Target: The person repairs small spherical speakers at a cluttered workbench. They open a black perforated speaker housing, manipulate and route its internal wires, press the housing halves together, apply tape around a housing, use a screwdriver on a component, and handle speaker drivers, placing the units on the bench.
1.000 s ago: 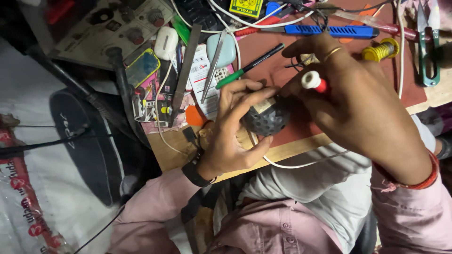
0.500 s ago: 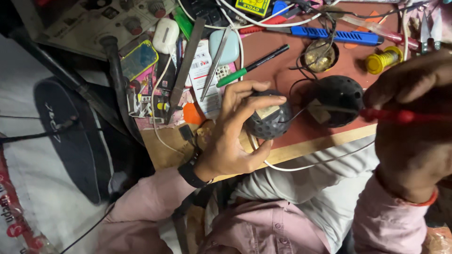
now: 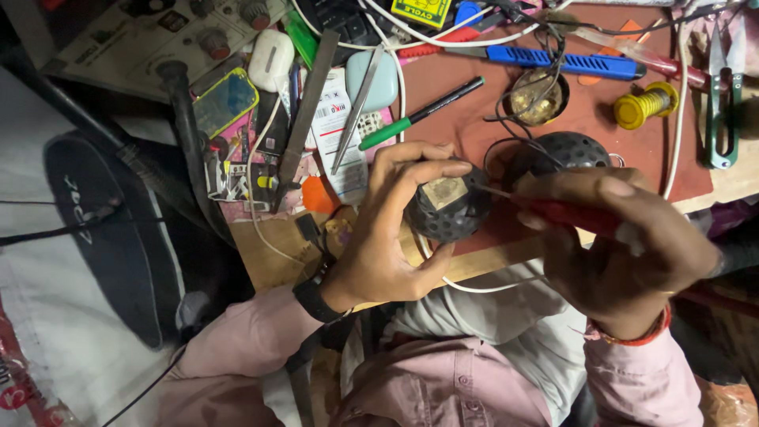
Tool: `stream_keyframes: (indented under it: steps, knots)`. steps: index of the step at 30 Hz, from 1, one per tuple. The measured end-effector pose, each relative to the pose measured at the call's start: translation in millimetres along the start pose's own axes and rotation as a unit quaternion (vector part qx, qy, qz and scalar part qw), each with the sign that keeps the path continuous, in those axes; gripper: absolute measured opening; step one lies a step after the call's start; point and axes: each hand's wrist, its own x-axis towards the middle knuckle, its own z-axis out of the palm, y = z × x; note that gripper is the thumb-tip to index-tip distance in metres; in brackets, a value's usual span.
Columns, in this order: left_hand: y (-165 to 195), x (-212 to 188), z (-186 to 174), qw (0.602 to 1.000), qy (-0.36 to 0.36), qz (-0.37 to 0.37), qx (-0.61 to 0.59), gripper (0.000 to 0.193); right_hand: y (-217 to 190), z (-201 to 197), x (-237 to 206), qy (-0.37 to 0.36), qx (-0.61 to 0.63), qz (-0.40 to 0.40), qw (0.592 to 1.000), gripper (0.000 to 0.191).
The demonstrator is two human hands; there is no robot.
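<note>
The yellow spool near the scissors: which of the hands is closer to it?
Right. The right hand, holding a red screwdriver, sits just below the yellow spool. The left hand cups a black perforated ball much farther to the spool's left.

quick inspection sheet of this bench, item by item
surface: reddish mat on a wooden bench edge.
job's things: black perforated half-shell in the left hand; red-handled screwdriver in the right hand, tip at the shell; second half-shell lies behind.
clutter: green marker, blue tool, yellow spool, snips, metal file.
grips: both hands closed on their things.
cables: white cable under the shell; thin dark wires on the mat.
surroundings: black stand on the left.
</note>
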Motion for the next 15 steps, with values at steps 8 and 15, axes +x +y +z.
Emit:
stream_keyframes:
  steps: [8,15]
  knots:
    - [-3,0,0,1.0,0.007,-0.007,0.001,0.066,-5,7,12,-0.062,-0.161,-0.073,0.982,0.06]
    - [-3,1,0,1.0,0.016,-0.006,-0.007,0.065,20,12,3,0.017,-0.096,-0.125,0.987,0.05]
